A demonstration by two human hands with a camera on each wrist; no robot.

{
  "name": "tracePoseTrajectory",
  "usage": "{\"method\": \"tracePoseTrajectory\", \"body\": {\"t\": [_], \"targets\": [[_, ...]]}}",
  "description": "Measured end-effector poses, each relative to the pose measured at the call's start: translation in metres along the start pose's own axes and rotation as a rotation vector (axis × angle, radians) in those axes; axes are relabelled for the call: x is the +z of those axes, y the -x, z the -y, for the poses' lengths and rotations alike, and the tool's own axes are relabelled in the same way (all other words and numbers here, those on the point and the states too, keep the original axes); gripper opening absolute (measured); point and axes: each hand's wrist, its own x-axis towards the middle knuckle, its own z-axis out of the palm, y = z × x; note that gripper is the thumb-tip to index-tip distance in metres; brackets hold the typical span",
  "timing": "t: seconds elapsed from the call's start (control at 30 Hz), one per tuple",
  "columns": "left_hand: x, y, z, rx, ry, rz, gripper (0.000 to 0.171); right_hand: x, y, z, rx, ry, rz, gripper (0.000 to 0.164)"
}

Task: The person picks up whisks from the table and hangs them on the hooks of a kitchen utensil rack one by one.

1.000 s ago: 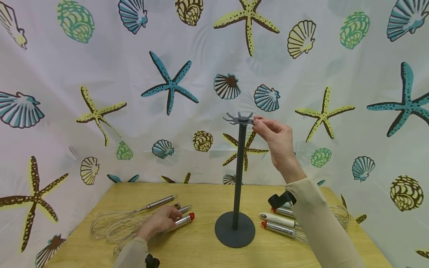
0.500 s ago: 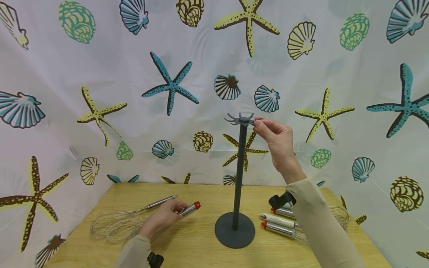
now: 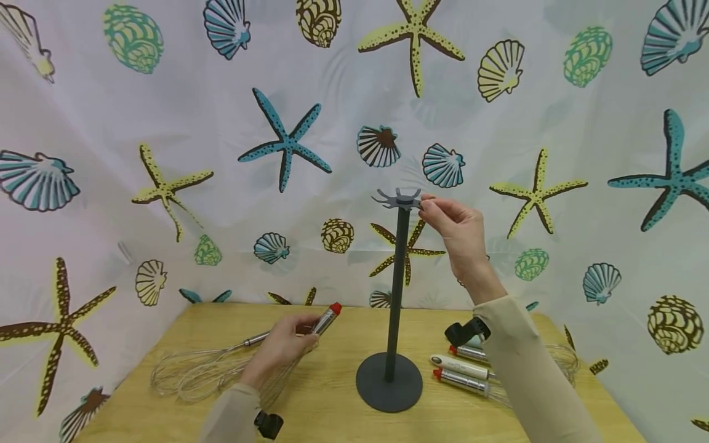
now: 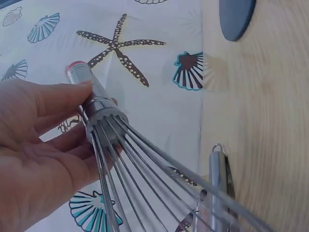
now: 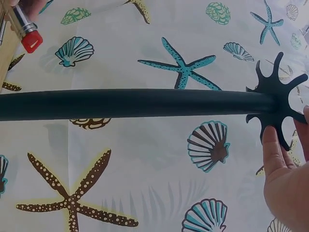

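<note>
My left hand (image 3: pixel 285 347) grips a wire whisk by its steel handle (image 3: pixel 325 320), its red end tilted up and to the right. The left wrist view shows thumb and fingers round the handle (image 4: pixel 99 94), with the wires (image 4: pixel 140 169) fanning down. A dark grey stand (image 3: pixel 396 295) with a round base rises upright at the centre. Curved hooks ring its top plate (image 3: pixel 401 198). My right hand (image 3: pixel 456 231) pinches one of those hooks on the plate's right side. In the right wrist view fingertips touch the hooked plate (image 5: pixel 276 99).
More whisks (image 3: pixel 188 375) lie in a pile on the table's left side. To the stand's right lie a cream-handled whisk (image 3: pixel 460 366) and red-ended whisks (image 3: pixel 465 381), partly hidden by my right sleeve (image 3: pixel 532 369). A shell-and-starfish cloth (image 3: pixel 332 80) hangs behind the wooden table (image 3: pixel 332 412).
My left hand has lifted the red-ended whisk from the left pile, raising its handle up and to the right. My right hand stays at the hook plate.
</note>
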Motion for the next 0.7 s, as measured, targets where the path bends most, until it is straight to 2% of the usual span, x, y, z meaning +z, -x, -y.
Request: {"method": "tracePoseTrajectory", "body": {"t": [0.17,0.33,0.47,0.7], "targets": [[0.001,-0.006,-0.012,0.042,0.048,-0.059,0.042,-0.002,-0.001,0.001,0.005,-0.025,-0.009,0.009],[0.003,-0.012,-0.022,0.081,0.163,-0.125,0.044,-0.002,-0.002,0.002,0.008,-0.041,-0.016,0.013],[0.008,-0.017,-0.025,0.114,0.233,-0.204,0.044,-0.003,-0.002,0.002,-0.001,-0.035,-0.002,0.012],[0.015,-0.019,-0.024,0.098,0.323,-0.268,0.046,-0.002,-0.001,0.0,0.01,-0.049,0.041,0.01]]}}
